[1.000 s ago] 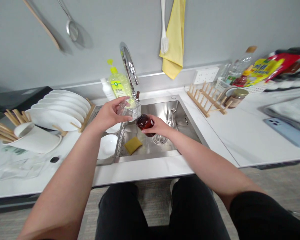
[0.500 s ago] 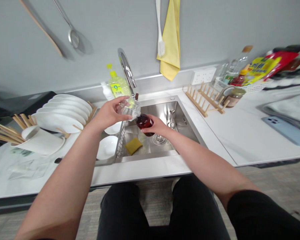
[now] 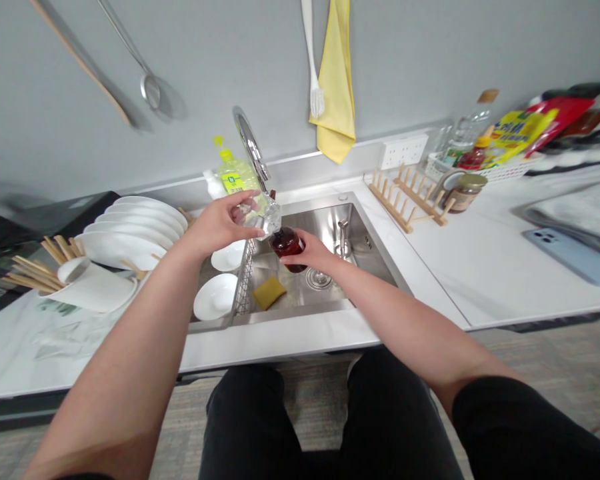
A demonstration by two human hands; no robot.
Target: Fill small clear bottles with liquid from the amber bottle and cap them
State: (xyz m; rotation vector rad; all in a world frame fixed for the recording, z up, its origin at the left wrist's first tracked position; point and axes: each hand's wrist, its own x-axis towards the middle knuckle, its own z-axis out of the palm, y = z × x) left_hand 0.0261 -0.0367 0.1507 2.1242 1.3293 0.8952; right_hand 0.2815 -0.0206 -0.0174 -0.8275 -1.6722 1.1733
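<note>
Fingers curled, my left hand grips a clear, see-through container whose exact kind I cannot make out. It is tilted, and its lower end is close to the mouth of a dark brown bottle. Whether the two touch is not clear. Around the side of that bottle, my right hand is closed, holding it tilted above the sink. The chrome faucet and a yellow-green pump bottle of liquid stand just behind my left hand. Below the bottle, a yellow sponge lies in the basin.
White bowls sit in a rack left of the basin. White plates and a holder of chopsticks stand farther left. On the right are a wooden rack, a jar and a blue phone. A yellow cloth hangs above.
The view has shifted slightly. The clear container looks a little more turned in my left hand, and both hands keep their hold in nearly the same place.
</note>
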